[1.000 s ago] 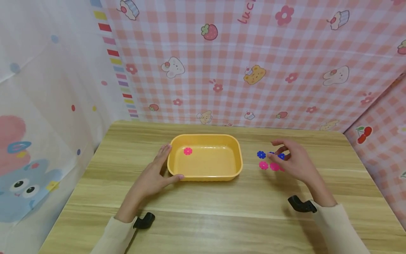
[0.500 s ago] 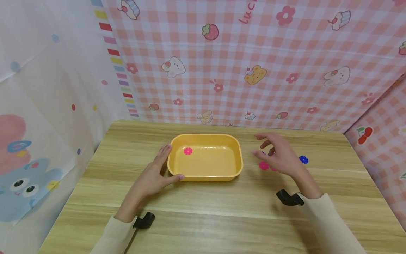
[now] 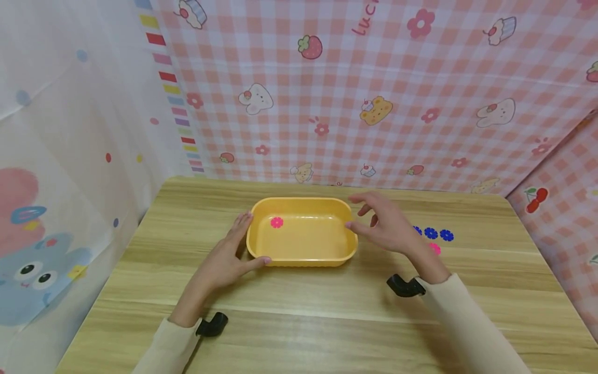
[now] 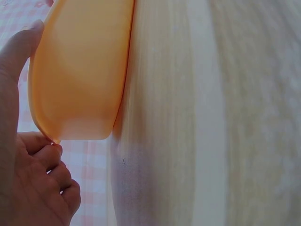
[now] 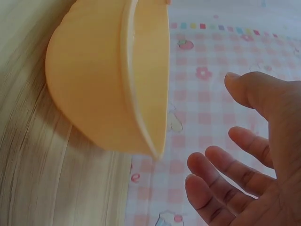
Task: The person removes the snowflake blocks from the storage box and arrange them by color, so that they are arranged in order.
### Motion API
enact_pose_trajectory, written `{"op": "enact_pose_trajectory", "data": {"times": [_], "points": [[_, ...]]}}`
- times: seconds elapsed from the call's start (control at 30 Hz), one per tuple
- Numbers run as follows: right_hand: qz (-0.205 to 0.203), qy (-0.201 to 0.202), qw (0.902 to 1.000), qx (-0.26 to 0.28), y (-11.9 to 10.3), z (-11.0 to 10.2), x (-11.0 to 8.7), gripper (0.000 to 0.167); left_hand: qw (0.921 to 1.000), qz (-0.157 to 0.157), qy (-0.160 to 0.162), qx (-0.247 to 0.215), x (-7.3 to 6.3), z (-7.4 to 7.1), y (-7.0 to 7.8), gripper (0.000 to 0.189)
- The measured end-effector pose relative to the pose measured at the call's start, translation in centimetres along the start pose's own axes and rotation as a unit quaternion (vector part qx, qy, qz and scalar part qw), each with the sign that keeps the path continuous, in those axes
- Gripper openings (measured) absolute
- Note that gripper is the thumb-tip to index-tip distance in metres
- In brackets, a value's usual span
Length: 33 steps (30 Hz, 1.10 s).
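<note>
My left hand (image 3: 226, 259) holds the left end of a yellow plastic tub (image 3: 303, 259). Its thumb lies on the near rim and its fingers on the left side. In the left wrist view, curled fingers (image 4: 61, 179) meet the tub's edge. Inside the tub, toward the far left, lies a pink flower-shaped disc (image 3: 277, 223). My right hand (image 3: 385, 226) is at the tub's right rim, thumb and fingers apart. In the right wrist view nothing sits between its thumb and fingers (image 5: 244, 174), and a gap separates them from the tub wall (image 5: 89, 80).
To the right on the wooden table (image 3: 299, 322) lie blue flower-shaped discs (image 3: 431, 233) in a row, the leftmost partly hidden by my right wrist. A pink disc (image 3: 435, 249) shows in front of them. A checked cloth (image 3: 327, 93) hangs behind the table.
My right hand has moved left from over the discs to the tub's right rim, uncovering blue discs on the right. My left hand and the tub have stayed in place.
</note>
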State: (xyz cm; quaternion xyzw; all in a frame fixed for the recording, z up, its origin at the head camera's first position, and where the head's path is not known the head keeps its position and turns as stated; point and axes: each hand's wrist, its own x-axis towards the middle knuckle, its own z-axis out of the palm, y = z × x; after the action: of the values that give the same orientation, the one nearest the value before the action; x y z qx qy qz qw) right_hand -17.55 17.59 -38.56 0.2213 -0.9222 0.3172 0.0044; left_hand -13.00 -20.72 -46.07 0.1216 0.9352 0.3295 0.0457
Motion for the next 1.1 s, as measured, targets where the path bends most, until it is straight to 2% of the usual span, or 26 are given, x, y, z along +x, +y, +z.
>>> {"op": "enact_pose_trajectory", "data": {"times": [0.5, 0.73, 1.1], "points": [[-0.047, -0.051, 0.9976, -0.001, -2.7, 2.8, 2.4, 0.060, 1.0000, -0.005, -0.001, -0.001, -0.1, -0.1, 0.2, 0.120], [-0.042, -0.086, 0.9954, 0.007, -3.6, 4.0, 3.3, 0.063, 1.0000, -0.005, -0.001, -0.001, 0.0, 0.0, 0.1, 0.121], [-0.070, -0.143, 0.9871, 0.011, -4.6, 6.2, 5.1, 0.063, 0.9999, -0.011, -0.007, -0.005, -0.1, 0.0, 0.1, 0.117]]}}
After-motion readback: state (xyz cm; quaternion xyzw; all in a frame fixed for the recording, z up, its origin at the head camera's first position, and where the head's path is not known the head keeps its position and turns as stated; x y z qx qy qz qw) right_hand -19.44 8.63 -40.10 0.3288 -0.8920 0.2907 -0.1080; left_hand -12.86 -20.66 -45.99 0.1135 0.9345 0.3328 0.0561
